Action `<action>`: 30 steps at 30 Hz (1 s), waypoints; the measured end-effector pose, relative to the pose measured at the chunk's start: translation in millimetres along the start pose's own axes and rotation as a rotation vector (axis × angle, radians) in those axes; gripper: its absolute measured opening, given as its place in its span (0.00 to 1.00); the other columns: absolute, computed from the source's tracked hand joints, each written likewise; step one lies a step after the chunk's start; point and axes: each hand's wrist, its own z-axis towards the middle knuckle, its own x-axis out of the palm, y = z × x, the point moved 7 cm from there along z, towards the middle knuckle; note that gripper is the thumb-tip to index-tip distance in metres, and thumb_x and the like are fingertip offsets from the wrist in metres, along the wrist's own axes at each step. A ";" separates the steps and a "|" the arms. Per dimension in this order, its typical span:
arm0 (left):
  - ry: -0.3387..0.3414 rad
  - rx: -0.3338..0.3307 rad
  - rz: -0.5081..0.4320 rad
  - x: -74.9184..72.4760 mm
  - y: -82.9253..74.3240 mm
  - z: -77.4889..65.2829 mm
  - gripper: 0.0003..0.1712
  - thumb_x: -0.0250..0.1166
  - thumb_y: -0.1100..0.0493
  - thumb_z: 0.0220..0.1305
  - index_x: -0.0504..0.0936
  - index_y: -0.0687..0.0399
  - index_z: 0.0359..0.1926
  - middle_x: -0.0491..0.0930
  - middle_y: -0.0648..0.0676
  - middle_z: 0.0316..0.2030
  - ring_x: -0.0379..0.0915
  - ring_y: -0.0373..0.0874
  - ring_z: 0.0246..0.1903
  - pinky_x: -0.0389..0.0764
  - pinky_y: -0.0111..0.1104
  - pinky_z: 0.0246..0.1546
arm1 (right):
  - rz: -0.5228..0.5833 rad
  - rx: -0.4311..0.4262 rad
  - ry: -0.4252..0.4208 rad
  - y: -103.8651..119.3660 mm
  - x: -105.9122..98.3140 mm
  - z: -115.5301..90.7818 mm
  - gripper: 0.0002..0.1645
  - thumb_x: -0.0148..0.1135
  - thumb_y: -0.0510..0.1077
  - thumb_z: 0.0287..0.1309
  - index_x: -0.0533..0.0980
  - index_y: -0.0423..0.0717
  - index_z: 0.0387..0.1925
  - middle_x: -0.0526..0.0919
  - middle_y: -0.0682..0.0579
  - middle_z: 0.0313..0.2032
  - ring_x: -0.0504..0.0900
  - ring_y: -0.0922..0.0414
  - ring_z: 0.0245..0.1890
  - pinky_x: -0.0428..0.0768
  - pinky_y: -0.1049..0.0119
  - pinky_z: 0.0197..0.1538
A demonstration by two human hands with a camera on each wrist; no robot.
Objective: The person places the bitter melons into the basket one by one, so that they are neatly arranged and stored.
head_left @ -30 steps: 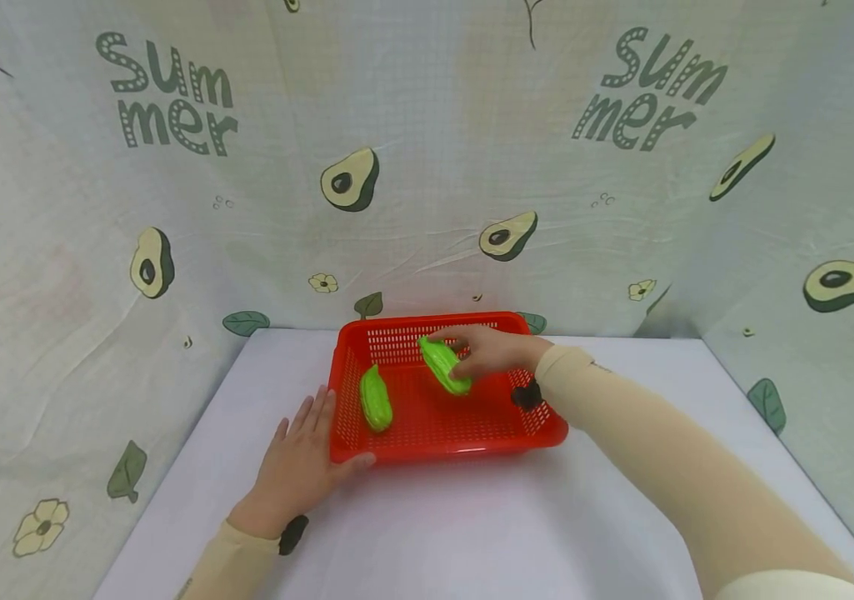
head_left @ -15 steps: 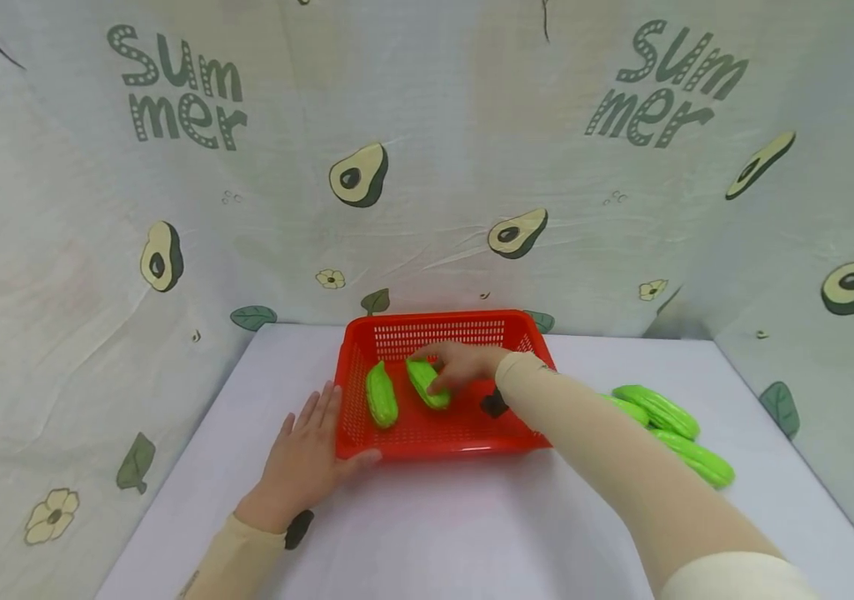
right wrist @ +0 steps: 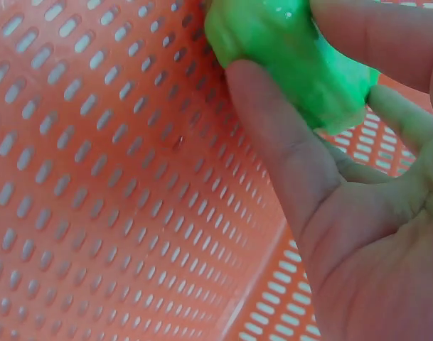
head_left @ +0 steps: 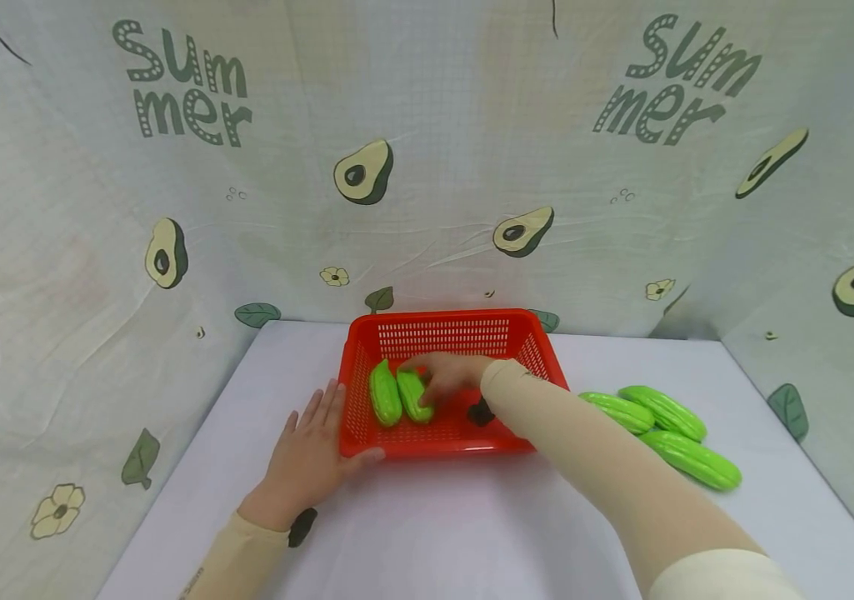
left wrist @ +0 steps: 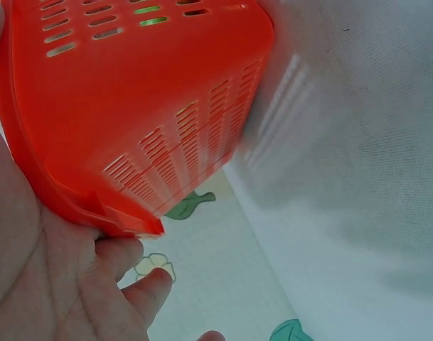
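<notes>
A red plastic basket with slotted walls stands on the table. Inside its left part lies a bright green ridged gourd. My right hand reaches into the basket and holds a second green ridged gourd close beside the first one. The right wrist view shows thumb and fingers around this gourd, low over the slotted floor. My left hand lies with fingers extended along the basket's left rim, its thumb at the front corner. Seen from the left wrist, the palm rests against the basket's rim.
To the right of the basket, several more green gourds lie in a group on the white table, partly behind my right forearm. A printed cloth with avocados hangs around the back and sides.
My right hand has carried the gourd left and down, next to the one in the basket. The gourds on the table came into view as the right arm shifted. My left hand stays at the rim.
</notes>
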 end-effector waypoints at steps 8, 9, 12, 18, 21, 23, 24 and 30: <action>-0.009 0.005 0.007 2.7 0.7 0.7 0.69 0.50 0.15 0.53 0.50 0.65 0.77 0.50 0.63 0.76 0.47 0.64 0.73 0.54 0.65 0.66 | -0.056 -0.011 -0.020 1.7 2.3 3.8 0.41 0.73 0.42 0.57 0.67 0.55 0.71 0.75 0.53 0.57 0.74 0.53 0.56 0.77 0.58 0.57; -0.010 0.006 0.007 2.4 0.6 0.6 0.69 0.50 0.15 0.53 0.51 0.65 0.77 0.50 0.63 0.76 0.47 0.64 0.73 0.54 0.65 0.66 | -0.060 -0.012 -0.022 2.4 2.3 3.8 0.41 0.73 0.42 0.57 0.67 0.54 0.71 0.75 0.52 0.57 0.74 0.53 0.56 0.77 0.58 0.58; -0.008 0.006 0.005 1.1 0.2 0.3 0.68 0.51 0.16 0.54 0.51 0.65 0.77 0.50 0.63 0.76 0.47 0.64 0.73 0.53 0.65 0.66 | -0.066 -0.010 -0.023 3.8 2.5 3.2 0.41 0.73 0.42 0.57 0.67 0.54 0.71 0.75 0.52 0.56 0.74 0.54 0.55 0.76 0.58 0.58; -0.018 0.009 -0.003 -0.7 -1.4 -0.5 0.67 0.55 0.19 0.55 0.52 0.65 0.76 0.51 0.64 0.76 0.48 0.65 0.73 0.55 0.65 0.65 | -0.069 0.006 -0.020 3.5 3.0 3.1 0.41 0.73 0.43 0.58 0.67 0.55 0.71 0.75 0.52 0.57 0.74 0.53 0.57 0.76 0.56 0.59; -0.025 0.013 0.000 -0.5 -1.7 -0.7 0.66 0.56 0.19 0.55 0.52 0.66 0.76 0.52 0.64 0.75 0.49 0.65 0.72 0.55 0.65 0.65 | -0.078 0.014 -0.020 2.5 2.9 4.1 0.41 0.73 0.43 0.58 0.68 0.56 0.71 0.75 0.52 0.56 0.74 0.53 0.56 0.75 0.56 0.60; -0.025 0.012 0.005 -0.5 -1.7 -0.8 0.66 0.55 0.19 0.55 0.52 0.65 0.76 0.51 0.64 0.76 0.49 0.65 0.72 0.55 0.65 0.65 | -0.086 0.016 -0.023 1.7 2.5 4.6 0.41 0.73 0.44 0.58 0.67 0.56 0.71 0.75 0.53 0.56 0.74 0.54 0.56 0.75 0.56 0.60; -0.021 0.010 0.008 -0.3 -1.5 -0.9 0.66 0.55 0.19 0.55 0.52 0.65 0.77 0.51 0.64 0.76 0.48 0.65 0.73 0.55 0.65 0.65 | -0.092 0.015 -0.024 1.5 2.3 4.8 0.41 0.73 0.44 0.58 0.67 0.56 0.71 0.75 0.53 0.56 0.74 0.54 0.55 0.75 0.56 0.60; -0.014 0.005 0.008 0.1 -0.6 -1.0 0.67 0.53 0.18 0.55 0.51 0.65 0.77 0.50 0.63 0.76 0.48 0.65 0.73 0.54 0.65 0.66 | -0.089 0.008 -0.015 2.2 2.4 4.5 0.43 0.73 0.45 0.58 0.66 0.55 0.72 0.75 0.52 0.58 0.74 0.54 0.56 0.75 0.55 0.61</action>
